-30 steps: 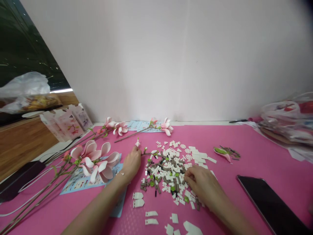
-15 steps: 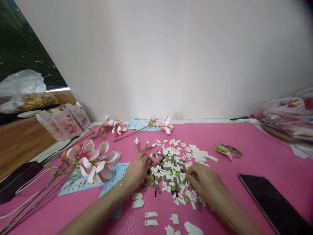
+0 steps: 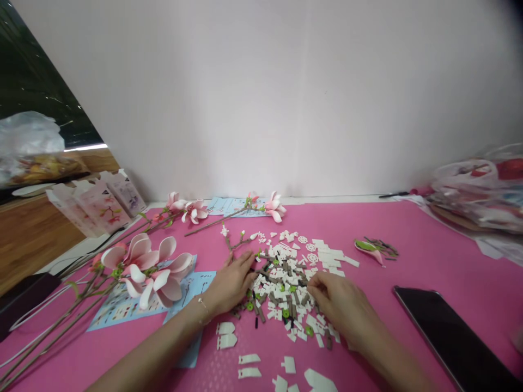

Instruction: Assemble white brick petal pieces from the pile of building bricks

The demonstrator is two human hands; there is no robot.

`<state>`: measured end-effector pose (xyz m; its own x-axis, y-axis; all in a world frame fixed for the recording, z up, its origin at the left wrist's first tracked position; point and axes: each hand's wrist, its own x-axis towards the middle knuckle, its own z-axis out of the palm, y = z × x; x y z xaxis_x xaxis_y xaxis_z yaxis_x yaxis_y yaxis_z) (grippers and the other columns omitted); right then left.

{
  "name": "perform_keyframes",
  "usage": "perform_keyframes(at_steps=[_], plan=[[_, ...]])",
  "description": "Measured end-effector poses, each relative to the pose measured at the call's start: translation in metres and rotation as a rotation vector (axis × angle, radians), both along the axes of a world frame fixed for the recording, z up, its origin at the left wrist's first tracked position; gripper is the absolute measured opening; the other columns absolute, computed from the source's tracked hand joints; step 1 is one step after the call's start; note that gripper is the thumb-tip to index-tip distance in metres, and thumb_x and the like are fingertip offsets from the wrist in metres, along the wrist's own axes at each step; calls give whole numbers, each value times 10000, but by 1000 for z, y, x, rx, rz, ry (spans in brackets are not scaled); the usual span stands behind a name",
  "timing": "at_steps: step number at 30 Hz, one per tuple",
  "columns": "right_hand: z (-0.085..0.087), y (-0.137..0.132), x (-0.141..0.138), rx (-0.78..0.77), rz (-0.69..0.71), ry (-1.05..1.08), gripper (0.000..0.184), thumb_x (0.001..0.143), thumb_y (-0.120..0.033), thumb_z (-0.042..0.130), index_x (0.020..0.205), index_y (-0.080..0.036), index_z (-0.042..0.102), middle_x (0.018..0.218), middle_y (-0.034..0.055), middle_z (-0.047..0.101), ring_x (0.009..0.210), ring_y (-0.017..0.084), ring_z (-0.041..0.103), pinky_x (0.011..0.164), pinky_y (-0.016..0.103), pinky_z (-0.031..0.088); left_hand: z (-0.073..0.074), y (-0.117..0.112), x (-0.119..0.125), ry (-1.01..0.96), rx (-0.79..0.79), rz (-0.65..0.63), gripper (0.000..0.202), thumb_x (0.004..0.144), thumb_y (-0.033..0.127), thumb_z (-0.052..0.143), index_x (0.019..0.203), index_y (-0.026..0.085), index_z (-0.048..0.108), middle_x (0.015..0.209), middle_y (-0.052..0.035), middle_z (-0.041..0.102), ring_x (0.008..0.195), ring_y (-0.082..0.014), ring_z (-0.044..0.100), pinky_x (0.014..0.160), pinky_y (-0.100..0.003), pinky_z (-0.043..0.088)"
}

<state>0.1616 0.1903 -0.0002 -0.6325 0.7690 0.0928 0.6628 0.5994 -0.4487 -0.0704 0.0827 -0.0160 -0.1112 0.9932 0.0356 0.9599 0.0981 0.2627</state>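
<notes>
- Two hands low: my left hand (image 3: pixel 231 283) half-curled just below a bare brick branch (image 3: pixel 233 243), my right hand (image 3: pixel 337 302) bunched at the loose white bricks (image 3: pixel 281 283); any grip unclear.
- Built magnolia stems (image 3: pixel 141 253) lie beyond my left hand; the pile is left unbuilt.

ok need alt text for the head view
The left hand and right hand reach into a pile of white, brown and green bricks on a pink mat, with pink magnolia stems to the left and a black phone to the right.
</notes>
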Motion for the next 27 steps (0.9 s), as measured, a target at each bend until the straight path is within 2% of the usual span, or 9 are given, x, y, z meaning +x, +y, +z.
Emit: perform_keyframes(at_steps=[2,4,7,10,12,14,17,23,27], plan=[[1,-1,0,-8,0,-7,203,792,-113,474,651,-211,582,615,-8,659,592,164,583,533,245,313,8,-5,-3,-18,16,-22,439,982,268,356,1412,202,415,1521,-76,390,1418,-199,287,1179,-423,183],[2,-2,0,-13,3,-10,203,782,-103,474,643,-211,574,601,-13,653,569,157,574,526,243,310,17,-11,-4,-29,46,18,383,972,231,357,1324,206,506,1495,-84,414,1367,-205,370,1119,-365,305],[3,-2,0,-18,9,-11,198,761,-88,486,631,-209,576,601,-12,651,565,156,569,525,242,312,28,-23,-6,-35,41,117,324,953,188,332,1049,170,641,1185,-130,611,1030,-232,620,877,-350,473],[3,-2,-1,-20,13,-6,196,755,-87,498,627,-210,581,607,-9,657,584,166,574,529,247,313,33,-36,-8,-47,-47,161,229,885,216,452,917,163,673,932,-116,648,793,-262,652,720,-375,478],[2,-1,-2,-24,19,3,194,761,-96,505,632,-213,589,597,-12,657,583,166,574,531,250,315,33,-43,-8,-72,-106,159,193,814,256,567,951,170,671,901,-104,656,775,-276,652,683,-366,473],[1,-2,-2,-33,27,14,193,768,-107,511,636,-215,601,582,-18,654,570,160,572,527,248,320,33,-46,-5,-113,-148,146,270,737,267,654,998,196,655,901,-73,667,778,-262,654,651,-325,472],[0,-2,-2,-41,32,28,195,778,-117,512,651,-219,618,585,-24,660,567,155,580,527,245,327,31,-42,2,-171,-163,125,332,687,212,686,1015,230,642,886,-22,666,757,-211,648,611,-259,462],[-2,0,-1,-40,36,56,201,778,-127,505,649,-219,628,583,-18,660,587,170,596,542,250,332,21,-13,14,-194,-60,83,220,714,68,597,859,218,663,857,-15,657,802,-210,631,661,-265,468],[-5,3,1,-53,12,100,224,807,-165,476,798,-225,692,667,6,699,664,202,635,570,261,371,22,1,25,-192,44,75,288,791,39,512,997,177,659,1011,-78,638,920,-232,627,792,-324,491]])
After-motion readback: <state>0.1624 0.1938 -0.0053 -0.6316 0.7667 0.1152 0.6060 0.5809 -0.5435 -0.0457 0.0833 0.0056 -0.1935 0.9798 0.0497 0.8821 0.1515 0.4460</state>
